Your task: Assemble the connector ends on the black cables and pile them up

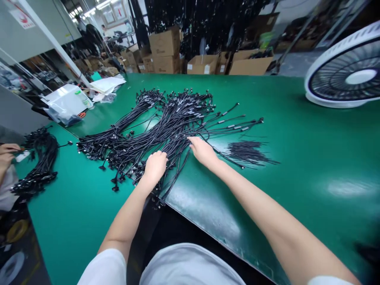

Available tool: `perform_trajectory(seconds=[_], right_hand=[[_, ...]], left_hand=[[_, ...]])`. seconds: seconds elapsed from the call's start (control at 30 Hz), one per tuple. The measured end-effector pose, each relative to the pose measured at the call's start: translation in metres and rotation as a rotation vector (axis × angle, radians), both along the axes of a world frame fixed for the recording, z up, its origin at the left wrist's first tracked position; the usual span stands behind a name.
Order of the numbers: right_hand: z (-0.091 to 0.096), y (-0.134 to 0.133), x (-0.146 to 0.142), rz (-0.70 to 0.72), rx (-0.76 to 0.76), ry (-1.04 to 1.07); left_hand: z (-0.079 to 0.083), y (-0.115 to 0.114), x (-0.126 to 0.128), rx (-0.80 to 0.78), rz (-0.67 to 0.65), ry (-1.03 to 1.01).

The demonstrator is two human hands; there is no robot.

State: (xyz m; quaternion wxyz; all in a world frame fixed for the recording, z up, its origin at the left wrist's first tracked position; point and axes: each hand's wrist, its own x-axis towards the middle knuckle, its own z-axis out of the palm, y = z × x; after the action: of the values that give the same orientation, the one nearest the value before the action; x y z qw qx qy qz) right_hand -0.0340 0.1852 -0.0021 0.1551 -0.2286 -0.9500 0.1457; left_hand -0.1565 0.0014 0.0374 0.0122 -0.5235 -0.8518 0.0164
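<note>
A big pile of black cables point(166, 130) with small connectors at both ends lies across the green table. At the near side of the pile, my left hand point(156, 166) is closed with its fingers curled over some cables; the fingertips are partly hidden. My right hand point(204, 152) reaches to the pile's right side, thumb and fingers closed on cables there. Several cables with grey sleeves point(237, 127) fan out to the right beyond it. Further right lies a loose bunch of short thin black strips point(249, 152), apart from both hands.
A white fan point(356, 77) stands at the right. Another cable bundle point(49, 154) lies at the left, beside another person's hands point(7, 154). A white bin point(67, 101) and papers point(108, 84) sit back left. Cardboard boxes point(164, 49) stand behind the table point(311, 166).
</note>
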Motion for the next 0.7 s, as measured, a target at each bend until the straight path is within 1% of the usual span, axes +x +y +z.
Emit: perform_trajectory(seconds=[0.13,0.23,0.3,0.33,0.4,0.47,0.5,0.57,0.63,0.7], right_hand=[[0.002,0.017,-0.031,0.025,0.091,-0.022],[0.008,0.030,-0.053,0.055,0.219,-0.063],[0.012,0.038,-0.069,0.098,0.269,-0.137],[0.014,0.041,-0.076,0.130,0.278,-0.170],[0.018,0.046,-0.085,0.197,0.287,-0.199],[0.022,0.050,-0.085,0.263,0.324,-0.189],[0.025,0.051,-0.081,0.291,0.356,-0.164],[0.034,0.053,-0.069,0.319,0.436,-0.083],[0.051,0.051,-0.055,0.303,0.502,0.032],[0.076,0.038,-0.044,0.275,0.522,0.161]], left_hand=[[0.008,-0.004,-0.001,0.087,-0.060,-0.137],[0.014,-0.007,-0.002,0.058,-0.138,-0.210],[0.015,-0.003,-0.010,0.043,-0.185,-0.225],[0.014,0.001,-0.018,0.053,-0.175,-0.208],[0.008,0.009,-0.040,0.080,-0.080,-0.127],[0.000,0.012,-0.068,0.079,0.035,-0.015],[-0.003,0.011,-0.082,0.070,0.067,0.039],[-0.008,0.002,-0.105,0.062,0.081,0.124],[-0.008,-0.009,-0.117,0.086,0.078,0.158],[-0.005,-0.017,-0.117,0.148,0.058,0.140]])
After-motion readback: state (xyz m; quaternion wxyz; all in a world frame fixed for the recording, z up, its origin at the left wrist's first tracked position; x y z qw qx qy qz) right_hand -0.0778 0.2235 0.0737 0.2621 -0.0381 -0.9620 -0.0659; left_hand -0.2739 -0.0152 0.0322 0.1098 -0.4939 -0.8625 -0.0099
